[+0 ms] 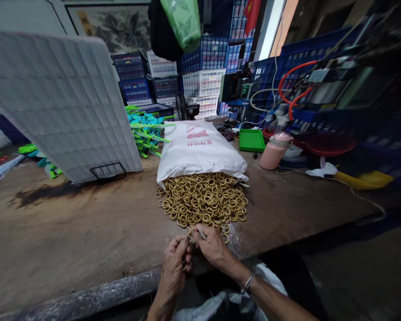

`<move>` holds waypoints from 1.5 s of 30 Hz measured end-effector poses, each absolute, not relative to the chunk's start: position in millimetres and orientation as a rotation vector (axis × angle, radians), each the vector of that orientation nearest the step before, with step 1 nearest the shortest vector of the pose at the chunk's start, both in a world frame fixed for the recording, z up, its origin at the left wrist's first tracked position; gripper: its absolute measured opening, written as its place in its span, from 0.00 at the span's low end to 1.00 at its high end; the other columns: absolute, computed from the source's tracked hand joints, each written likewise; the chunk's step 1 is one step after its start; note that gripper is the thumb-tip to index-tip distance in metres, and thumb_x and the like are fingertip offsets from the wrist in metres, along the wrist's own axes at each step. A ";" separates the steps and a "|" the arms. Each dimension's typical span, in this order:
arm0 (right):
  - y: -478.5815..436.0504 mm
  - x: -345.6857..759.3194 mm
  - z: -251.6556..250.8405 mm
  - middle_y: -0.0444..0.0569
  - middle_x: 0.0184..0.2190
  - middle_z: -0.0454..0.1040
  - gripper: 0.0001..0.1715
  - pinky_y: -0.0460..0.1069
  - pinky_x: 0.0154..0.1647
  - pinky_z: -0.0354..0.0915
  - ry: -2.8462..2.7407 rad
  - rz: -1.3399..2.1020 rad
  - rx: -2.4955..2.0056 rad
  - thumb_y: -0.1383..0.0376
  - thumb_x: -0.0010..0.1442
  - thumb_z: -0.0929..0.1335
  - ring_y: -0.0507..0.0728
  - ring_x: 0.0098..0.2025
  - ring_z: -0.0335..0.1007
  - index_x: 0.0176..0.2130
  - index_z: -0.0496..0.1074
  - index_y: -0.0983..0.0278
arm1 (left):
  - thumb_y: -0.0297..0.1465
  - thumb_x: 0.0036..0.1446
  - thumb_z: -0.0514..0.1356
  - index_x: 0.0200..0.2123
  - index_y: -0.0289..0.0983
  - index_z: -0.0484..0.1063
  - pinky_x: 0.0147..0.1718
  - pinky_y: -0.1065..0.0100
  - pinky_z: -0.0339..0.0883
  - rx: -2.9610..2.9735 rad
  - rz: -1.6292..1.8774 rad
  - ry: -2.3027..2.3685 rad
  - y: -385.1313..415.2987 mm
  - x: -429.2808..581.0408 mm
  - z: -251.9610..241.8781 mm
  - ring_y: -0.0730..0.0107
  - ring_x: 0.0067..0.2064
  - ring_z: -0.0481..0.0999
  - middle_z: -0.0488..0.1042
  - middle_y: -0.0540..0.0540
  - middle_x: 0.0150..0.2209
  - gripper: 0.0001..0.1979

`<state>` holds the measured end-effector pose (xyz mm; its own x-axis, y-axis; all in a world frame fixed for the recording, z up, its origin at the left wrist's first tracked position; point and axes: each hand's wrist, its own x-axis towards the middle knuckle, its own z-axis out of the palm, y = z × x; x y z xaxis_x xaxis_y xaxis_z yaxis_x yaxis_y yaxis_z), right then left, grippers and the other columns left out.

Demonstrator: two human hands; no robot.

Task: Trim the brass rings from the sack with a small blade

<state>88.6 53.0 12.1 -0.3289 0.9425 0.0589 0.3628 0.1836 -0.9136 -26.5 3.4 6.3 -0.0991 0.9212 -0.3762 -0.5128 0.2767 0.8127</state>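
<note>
Just in front of a heap of brass-coloured rings point(203, 200), both hands meet near the table's front edge. My left hand point(174, 263) is closed, its thumb and fingers pinching one ring point(189, 236). Another ring shows under its curled fingers. My right hand point(215, 250) is closed round a small grey metal tool point(202, 233), whose kind I cannot make out; its fingertips touch the same ring. The rings spill from the mouth of a white sack point(200, 147) with red print, lying on its side.
The wooden table point(87, 236) has a dark stain at left. A tall white ribbed panel point(63, 102) stands there, beside green and blue plastic pieces point(147, 129). To the right are a green tray point(251, 140), a pink bottle point(276, 151) and a machine with orange hoses point(324, 89). Crates point(203, 82) are stacked behind.
</note>
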 end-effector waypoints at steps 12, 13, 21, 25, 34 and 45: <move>54.7 89.5 15.4 0.37 0.17 0.51 0.19 0.43 0.21 0.46 -1.892 1.098 -1.320 0.58 0.55 0.59 0.47 0.22 0.47 0.18 0.53 0.64 | 0.49 0.43 0.59 0.27 0.36 0.64 0.10 0.80 0.45 0.770 1.158 1.329 3.4 -24.8 9.8 0.84 0.11 0.53 0.61 0.58 0.14 0.20; 53.9 89.6 17.9 0.38 0.17 0.51 0.19 0.43 0.21 0.46 -1.876 1.107 -1.327 0.58 0.55 0.59 0.47 0.22 0.48 0.18 0.54 0.64 | 0.49 0.44 0.58 0.26 0.36 0.64 0.10 0.80 0.45 0.762 1.134 1.310 3.0 -24.8 9.3 0.84 0.11 0.52 0.61 0.58 0.13 0.20; 50.2 89.9 22.3 0.39 0.16 0.56 0.20 0.43 0.22 0.50 -1.808 1.209 -1.284 0.55 0.56 0.58 0.48 0.21 0.52 0.19 0.58 0.64 | 0.48 0.46 0.57 0.22 0.36 0.62 0.11 0.79 0.45 0.744 1.145 1.140 -0.2 -22.4 8.9 0.84 0.13 0.50 0.56 0.58 0.12 0.20; 54.9 93.5 14.0 0.40 0.16 0.60 0.19 0.43 0.22 0.51 -1.768 1.172 -1.319 0.57 0.57 0.56 0.48 0.20 0.54 0.20 0.60 0.64 | 0.47 0.46 0.58 0.24 0.36 0.62 0.10 0.80 0.45 0.736 1.180 1.135 -0.6 -21.3 10.2 0.84 0.13 0.51 0.58 0.58 0.15 0.19; 41.1 107.3 20.9 0.44 0.23 0.69 0.14 0.44 0.26 0.47 -2.343 0.708 -1.348 0.75 0.44 0.60 0.50 0.25 0.61 0.31 0.66 0.63 | 0.51 0.43 0.57 0.24 0.37 0.60 0.10 0.80 0.44 0.781 1.169 1.216 -1.8 -21.2 15.3 0.85 0.12 0.50 0.59 0.59 0.13 0.22; 45.6 112.1 20.4 0.49 0.26 0.72 0.15 0.46 0.25 0.43 -2.502 0.493 -1.641 0.76 0.46 0.59 0.53 0.27 0.65 0.35 0.66 0.65 | 0.49 0.44 0.59 0.22 0.36 0.61 0.12 0.78 0.43 0.822 1.176 1.234 -13.1 -15.5 25.5 0.85 0.13 0.52 0.61 0.57 0.14 0.20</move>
<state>112.1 45.6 20.4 -0.4102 0.9080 -0.0854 0.8725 0.3634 -0.3267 -15.5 -13.1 25.5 -0.0680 0.9623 -0.2632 -0.2169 0.2433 0.9454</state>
